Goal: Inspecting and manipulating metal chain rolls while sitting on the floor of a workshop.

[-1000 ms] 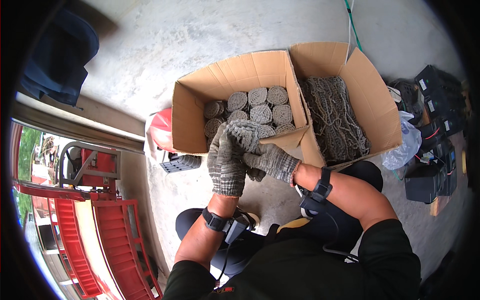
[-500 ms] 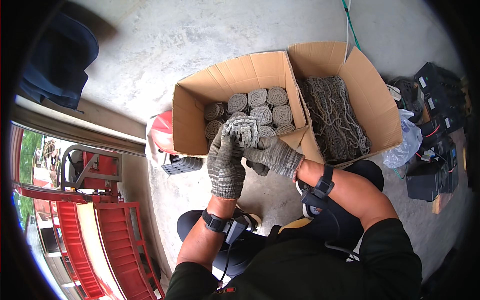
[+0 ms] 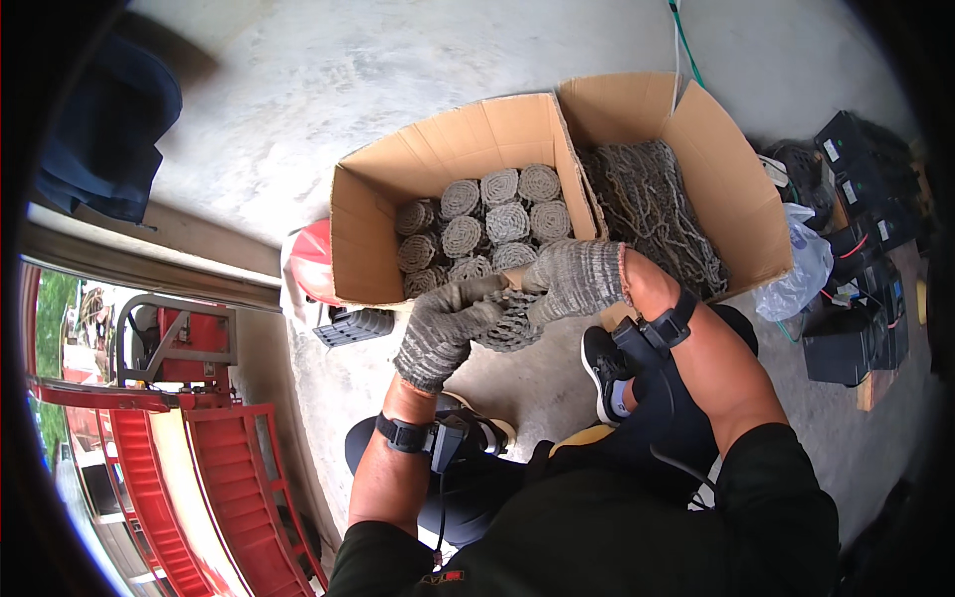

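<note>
Both of my hands wear grey knitted gloves and are closed around a coiled metal chain point(image 3: 510, 326) in front of the left box. My left hand point(image 3: 444, 330) grips it from the left, and my right hand point(image 3: 577, 286) covers its upper right side. The fingers hide much of the coil. Just beyond, the left cardboard box point(image 3: 448, 142) stands open with rows of similar chain rolls point(image 3: 462, 237) inside. In the right cardboard box point(image 3: 729, 184) lies a heap of loose, unrolled dark chains point(image 3: 657, 214).
A red rounded object point(image 3: 313, 261) and a dark ribbed plastic piece point(image 3: 355, 327) sit left of the boxes. To the right are a clear plastic bag point(image 3: 799, 267) and several black batteries point(image 3: 839, 348). Red metal machinery point(image 3: 234, 488) stands at the far left.
The coil has been turned and lowered toward me, so its spiral face no longer shows. My left hand moved down and left; my right hand moved up and right over the coil.
</note>
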The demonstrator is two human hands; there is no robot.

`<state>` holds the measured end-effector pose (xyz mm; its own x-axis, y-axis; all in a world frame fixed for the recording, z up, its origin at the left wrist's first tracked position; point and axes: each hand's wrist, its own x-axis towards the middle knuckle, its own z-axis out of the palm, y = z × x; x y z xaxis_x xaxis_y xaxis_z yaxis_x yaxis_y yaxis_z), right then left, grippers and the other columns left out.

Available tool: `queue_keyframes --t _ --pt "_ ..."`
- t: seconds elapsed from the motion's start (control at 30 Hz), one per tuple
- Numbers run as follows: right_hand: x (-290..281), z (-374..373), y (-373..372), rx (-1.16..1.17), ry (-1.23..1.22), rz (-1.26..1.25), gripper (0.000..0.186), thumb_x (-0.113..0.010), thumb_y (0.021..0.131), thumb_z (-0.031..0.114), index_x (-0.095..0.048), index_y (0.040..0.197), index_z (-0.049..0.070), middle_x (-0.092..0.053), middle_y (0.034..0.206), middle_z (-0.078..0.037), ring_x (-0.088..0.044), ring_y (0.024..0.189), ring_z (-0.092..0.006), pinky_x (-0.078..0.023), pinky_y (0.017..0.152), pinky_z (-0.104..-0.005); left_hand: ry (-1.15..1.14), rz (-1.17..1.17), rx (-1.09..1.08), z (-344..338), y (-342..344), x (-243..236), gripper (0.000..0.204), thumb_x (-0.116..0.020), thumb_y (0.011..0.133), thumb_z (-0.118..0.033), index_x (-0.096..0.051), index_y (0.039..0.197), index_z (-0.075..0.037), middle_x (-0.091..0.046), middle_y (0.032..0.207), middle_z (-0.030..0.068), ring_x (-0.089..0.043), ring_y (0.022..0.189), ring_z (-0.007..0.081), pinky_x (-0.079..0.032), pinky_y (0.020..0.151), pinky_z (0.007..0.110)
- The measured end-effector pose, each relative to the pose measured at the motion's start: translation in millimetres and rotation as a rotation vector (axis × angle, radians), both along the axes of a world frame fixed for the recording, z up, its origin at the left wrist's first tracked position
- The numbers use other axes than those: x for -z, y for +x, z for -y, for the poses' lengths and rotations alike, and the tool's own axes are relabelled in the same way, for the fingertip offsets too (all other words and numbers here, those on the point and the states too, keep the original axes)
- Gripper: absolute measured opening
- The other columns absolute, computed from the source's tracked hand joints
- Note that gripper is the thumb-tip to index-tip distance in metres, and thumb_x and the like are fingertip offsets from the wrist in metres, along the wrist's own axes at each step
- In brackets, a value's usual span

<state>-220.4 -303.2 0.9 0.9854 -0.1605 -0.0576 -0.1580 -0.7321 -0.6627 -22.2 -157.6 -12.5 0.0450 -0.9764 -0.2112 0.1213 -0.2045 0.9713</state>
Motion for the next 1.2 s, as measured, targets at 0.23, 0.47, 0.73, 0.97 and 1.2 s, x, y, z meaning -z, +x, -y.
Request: queue_keyframes --t 0.23,0.47,0.73,0.97,1.2 --pt "4 3 -1 0.087 0.142 -0.273 0.038 -0.071 0.081 0.038 -0.07 0.089 0.001 -0.064 0.065 -0.016 -0.061 0.058 -0.027 -0.047 0.056 -0.0408 0.099 0.035 0.029 0 -12 1 0.042 -0.071 0.09 -0.014 -0.061 0.124 0.007 -0.068 0.1 0.0024 -0.06 0.085 0.0079 -0.049 0.078 0.023" --pt "11 8 -4 0.273 0.573 -0.091 0.024 -0.072 0.084 0.027 -0.071 0.088 0.004 -0.06 0.058 -0.002 -0.056 0.05 -0.0119 -0.045 0.048 -0.0288 0.003 -0.169 -0.202 6 -7 11 0.034 -0.07 0.09 -0.011 -0.064 0.119 0.005 -0.07 0.103 0.0066 -0.063 0.086 0.0105 -0.05 0.079 0.024" --pt "11 7 -4 0.318 0.705 0.028 0.02 -0.069 0.089 0.026 -0.07 0.085 0.006 -0.062 0.061 -0.002 -0.056 0.052 -0.0094 -0.044 0.048 -0.0268 -0.163 -0.339 -0.281 8 -2 2 0.032 -0.067 0.09 -0.008 -0.063 0.119 0.007 -0.071 0.103 0.0117 -0.068 0.087 0.0167 -0.055 0.081 0.03" --pt "28 7 1 0.311 0.698 0.075 0.023 -0.066 0.091 0.027 -0.07 0.087 0.005 -0.063 0.063 -0.002 -0.057 0.054 -0.0096 -0.046 0.05 -0.0253 -0.16 -0.335 -0.293 9 2 2 0.034 -0.069 0.09 -0.01 -0.063 0.119 0.007 -0.07 0.104 0.0128 -0.068 0.089 0.0188 -0.056 0.083 0.033" --pt "26 2 2 0.297 0.906 0.092 0.023 -0.069 0.09 0.023 -0.067 0.089 0.001 -0.066 0.073 -0.005 -0.062 0.063 -0.0114 -0.052 0.056 -0.0265 -0.207 -0.352 -0.361 10 3 6 0.035 -0.068 0.091 -0.012 -0.061 0.119 0.007 -0.069 0.106 0.0143 -0.069 0.09 0.021 -0.056 0.084 0.035"
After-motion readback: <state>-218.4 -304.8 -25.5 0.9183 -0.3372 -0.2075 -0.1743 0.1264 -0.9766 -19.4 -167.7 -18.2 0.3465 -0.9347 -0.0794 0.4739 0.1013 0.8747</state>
